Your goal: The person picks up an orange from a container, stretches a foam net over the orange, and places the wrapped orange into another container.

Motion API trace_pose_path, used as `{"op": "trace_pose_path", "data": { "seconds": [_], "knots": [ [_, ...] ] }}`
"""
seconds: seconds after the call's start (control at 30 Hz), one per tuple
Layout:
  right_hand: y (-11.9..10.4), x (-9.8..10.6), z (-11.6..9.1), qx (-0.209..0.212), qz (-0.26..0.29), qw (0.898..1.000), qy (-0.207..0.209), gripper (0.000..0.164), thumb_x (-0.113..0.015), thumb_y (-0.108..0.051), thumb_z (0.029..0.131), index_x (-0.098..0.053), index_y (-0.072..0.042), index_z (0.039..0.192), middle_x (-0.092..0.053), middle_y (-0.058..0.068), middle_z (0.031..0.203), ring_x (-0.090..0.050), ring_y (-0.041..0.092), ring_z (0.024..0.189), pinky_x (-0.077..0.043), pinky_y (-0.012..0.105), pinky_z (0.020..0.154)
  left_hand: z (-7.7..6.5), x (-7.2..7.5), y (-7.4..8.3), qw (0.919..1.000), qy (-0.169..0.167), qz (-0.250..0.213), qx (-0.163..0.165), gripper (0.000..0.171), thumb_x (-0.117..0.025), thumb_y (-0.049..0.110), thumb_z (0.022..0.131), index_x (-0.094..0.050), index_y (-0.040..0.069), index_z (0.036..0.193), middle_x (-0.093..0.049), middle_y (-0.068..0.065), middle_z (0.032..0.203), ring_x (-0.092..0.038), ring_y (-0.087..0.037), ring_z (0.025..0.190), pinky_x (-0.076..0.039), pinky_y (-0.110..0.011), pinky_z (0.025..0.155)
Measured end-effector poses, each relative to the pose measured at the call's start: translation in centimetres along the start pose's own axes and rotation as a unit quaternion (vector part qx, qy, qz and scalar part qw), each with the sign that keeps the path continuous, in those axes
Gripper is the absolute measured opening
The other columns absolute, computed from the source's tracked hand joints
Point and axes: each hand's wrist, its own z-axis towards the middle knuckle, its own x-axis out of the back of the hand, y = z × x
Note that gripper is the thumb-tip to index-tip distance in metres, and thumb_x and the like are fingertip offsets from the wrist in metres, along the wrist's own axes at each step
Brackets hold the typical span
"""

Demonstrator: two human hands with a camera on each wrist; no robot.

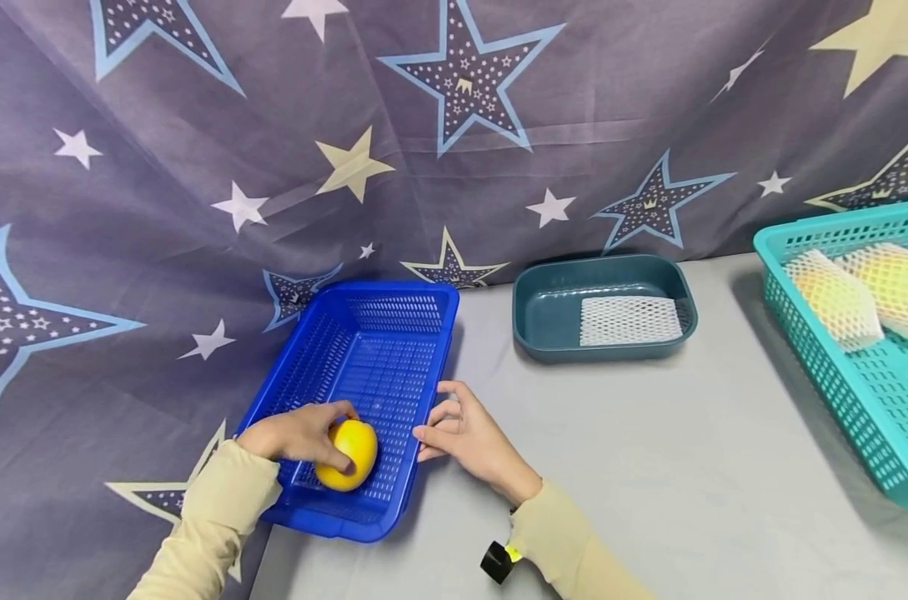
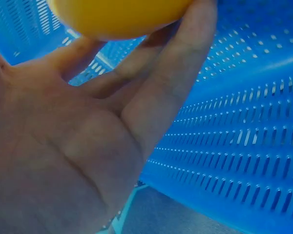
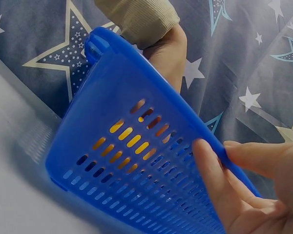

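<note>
A round yellow fruit [image 1: 358, 450] is in the near part of a blue slotted basket [image 1: 382, 358]. My left hand [image 1: 303, 432] grips the fruit from above, thumb and fingers on either side of it. In the left wrist view, the fingers curve up against the underside of the fruit [image 2: 122, 19]. My right hand [image 1: 469, 437] pinches the basket's right rim. The right wrist view puts its thumb over the rim and its fingers against the outer wall. Through the slots of the basket wall [image 3: 112, 83], patches of yellow show.
Behind my right hand stands a dark green tray [image 1: 547, 321] with a white foam net [image 1: 629, 321] in it. At far right, a teal basket [image 1: 821, 392] holds yellow fruit in foam nets [image 1: 836, 296]. A star-patterned curtain [image 1: 423, 200] hangs behind the grey table [image 1: 611, 450].
</note>
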Motion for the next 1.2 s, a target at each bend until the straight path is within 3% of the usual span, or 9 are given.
{"op": "trace_pose_path", "data": {
  "seconds": [0.3,0.6,0.83,1.0,1.2],
  "knots": [
    [-0.1,0.0,-0.1,-0.002,0.000,1.000,0.001,0.062,-0.066,0.002,0.092,-0.030,-0.002,0.143,-0.057,0.012,0.094,-0.069,0.021,0.074,-0.057,0.055,0.080,-1.3,1.5,1.2,0.9972,0.061,-0.011,-0.041,0.062,-0.083,0.032,0.072,-0.055,0.005,0.120,-0.064,-0.007,0.101,-0.059,-0.020,0.085,-0.053,-0.033,0.074],
    [-0.4,0.2,-0.3,-0.005,-0.006,1.000,-0.004,0.063,-0.066,0.001,0.093,-0.029,-0.001,0.144,-0.057,0.015,0.099,-0.071,0.024,0.078,-0.057,0.055,0.082,-2.6,2.3,3.9,0.9858,0.141,0.007,-0.091,0.062,-0.084,0.034,0.074,-0.055,0.011,0.123,-0.063,-0.006,0.111,-0.060,-0.021,0.091,-0.056,-0.032,0.076],
    [-2.0,1.4,-0.7,0.013,-0.096,0.995,0.006,0.053,-0.065,-0.010,0.096,-0.038,0.002,0.140,-0.061,0.021,0.108,-0.070,0.033,0.090,-0.060,0.045,0.080,-3.2,2.6,6.1,0.9708,0.197,-0.009,-0.137,0.066,-0.086,0.029,0.074,-0.053,0.010,0.128,-0.061,-0.006,0.117,-0.058,-0.021,0.094,-0.057,-0.029,0.075],
    [-3.5,1.9,-1.0,0.037,-0.149,0.988,0.007,0.050,-0.062,-0.028,0.099,-0.047,-0.003,0.140,-0.064,0.018,0.118,-0.067,0.027,0.100,-0.059,0.034,0.083,-3.2,2.3,7.8,0.9649,0.213,-0.029,-0.151,0.069,-0.087,0.029,0.074,-0.051,0.016,0.132,-0.059,0.001,0.123,-0.059,-0.019,0.097,-0.057,-0.027,0.078],
    [-4.7,2.0,-1.5,0.041,-0.148,0.988,-0.014,0.053,-0.062,-0.035,0.099,-0.047,-0.011,0.144,-0.059,0.011,0.133,-0.063,0.023,0.113,-0.055,0.040,0.095,-2.9,1.4,9.7,0.9595,0.215,-0.058,-0.173,0.074,-0.087,0.030,0.074,-0.049,0.017,0.136,-0.058,0.002,0.127,-0.058,-0.016,0.099,-0.057,-0.028,0.080]
  ]
}}
